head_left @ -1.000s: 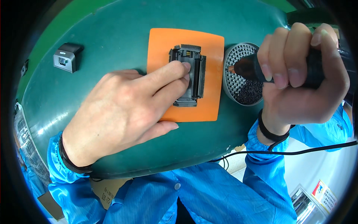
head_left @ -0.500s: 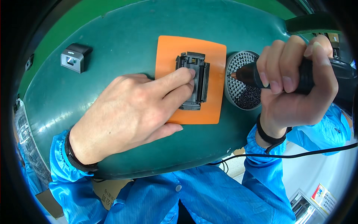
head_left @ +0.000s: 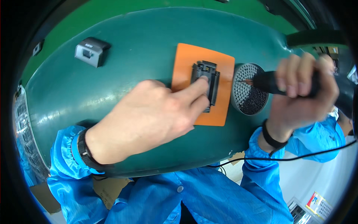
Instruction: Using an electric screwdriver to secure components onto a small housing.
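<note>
My left hand presses a black plastic housing onto an orange mat, index finger stretched along its inside. The other fingers are curled and hide the housing's left and lower parts. My right hand, blurred by motion, is wrapped round a black electric screwdriver held sideways. Its copper-coloured bit points left, over a round perforated dish beside the mat. Small black screws are heaped in the dish's lower right part. Whether a screw sits on the bit is too small to tell.
A grey and black boxy part with a square window rests on the green table at the far left. Clear plastic trays line the left edge. A black cable runs across my right sleeve. Blue cloth shows farther right.
The whole view has shifted, so the table's things appear farther right and lower. My left hand still presses the housing; the screwdriver's bit remains over the dish.
</note>
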{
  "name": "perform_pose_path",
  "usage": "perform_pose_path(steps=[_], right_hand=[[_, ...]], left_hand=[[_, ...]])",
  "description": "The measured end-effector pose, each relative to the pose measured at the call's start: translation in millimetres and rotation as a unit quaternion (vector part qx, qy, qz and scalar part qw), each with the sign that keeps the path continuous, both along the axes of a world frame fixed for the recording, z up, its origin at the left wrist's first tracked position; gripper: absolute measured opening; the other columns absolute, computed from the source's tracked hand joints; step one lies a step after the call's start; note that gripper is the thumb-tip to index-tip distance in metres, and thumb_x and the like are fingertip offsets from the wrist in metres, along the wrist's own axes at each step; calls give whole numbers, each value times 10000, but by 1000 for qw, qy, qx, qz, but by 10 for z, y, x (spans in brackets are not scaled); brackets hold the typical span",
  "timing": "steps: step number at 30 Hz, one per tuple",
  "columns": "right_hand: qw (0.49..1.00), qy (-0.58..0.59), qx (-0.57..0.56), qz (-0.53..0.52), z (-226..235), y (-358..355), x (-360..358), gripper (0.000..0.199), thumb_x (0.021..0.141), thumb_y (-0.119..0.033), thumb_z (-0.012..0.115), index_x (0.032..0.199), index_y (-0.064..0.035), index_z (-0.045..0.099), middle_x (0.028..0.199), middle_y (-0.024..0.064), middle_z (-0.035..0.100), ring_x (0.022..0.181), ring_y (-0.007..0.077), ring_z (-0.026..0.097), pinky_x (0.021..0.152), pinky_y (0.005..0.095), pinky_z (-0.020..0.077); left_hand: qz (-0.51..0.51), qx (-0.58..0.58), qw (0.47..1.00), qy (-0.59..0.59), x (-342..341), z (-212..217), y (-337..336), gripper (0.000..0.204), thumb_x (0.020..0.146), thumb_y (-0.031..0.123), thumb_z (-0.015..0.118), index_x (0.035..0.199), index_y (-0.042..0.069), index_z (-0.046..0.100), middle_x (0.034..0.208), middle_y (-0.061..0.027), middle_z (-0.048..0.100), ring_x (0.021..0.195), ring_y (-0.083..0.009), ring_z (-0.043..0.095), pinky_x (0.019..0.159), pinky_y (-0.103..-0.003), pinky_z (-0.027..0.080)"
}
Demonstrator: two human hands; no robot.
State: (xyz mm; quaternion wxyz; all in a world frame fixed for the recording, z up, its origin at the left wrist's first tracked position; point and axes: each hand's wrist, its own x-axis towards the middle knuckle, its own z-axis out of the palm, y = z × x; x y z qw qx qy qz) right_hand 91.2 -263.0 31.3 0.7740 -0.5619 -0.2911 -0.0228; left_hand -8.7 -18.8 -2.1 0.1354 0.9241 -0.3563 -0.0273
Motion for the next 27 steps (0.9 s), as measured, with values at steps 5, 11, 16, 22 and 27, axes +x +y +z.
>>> perform_pose_path(steps=[5,11,16,22,27], right_hand=[[984,-59,-47,163,389,-86,291,393,1095,-276,361,1143,-17,653,691,0,504,539,112,447,559,311,413],[995,-69,-30,67,94,504,13,300,1079,-264,437,1084,-51,650,652,-20,459,539,94,437,546,294,378],[989,-76,-89,89,36,505,26,343,1079,-273,392,1144,-62,655,664,4,446,526,117,428,527,314,383],[982,-108,-108,113,11,489,29,352,1077,-288,385,1158,-63,644,667,5,438,524,117,421,525,315,380],[983,-102,-117,98,-11,506,6,331,1075,-283,372,1129,-82,629,657,5,430,521,118,415,526,318,378]], left_hand=[[9,-11,999,-41,-66,-60,-17,537,696,261,871,1144,30,684,1389,-168,658,591,-195,673,578,-320,562],[7,-75,993,-90,-80,-178,-50,284,807,153,727,1056,18,709,1340,-186,671,559,-178,646,533,-303,540],[8,-27,996,-82,-108,-110,-62,244,791,110,690,1016,19,710,1277,-188,686,550,-163,641,523,-291,536],[14,-28,995,-93,-130,-116,-76,236,796,118,690,1013,27,712,1268,-182,688,552,-162,646,532,-291,541],[11,-24,996,-89,-128,-106,-72,241,799,125,691,1019,30,709,1264,-177,687,558,-164,649,538,-292,543]])
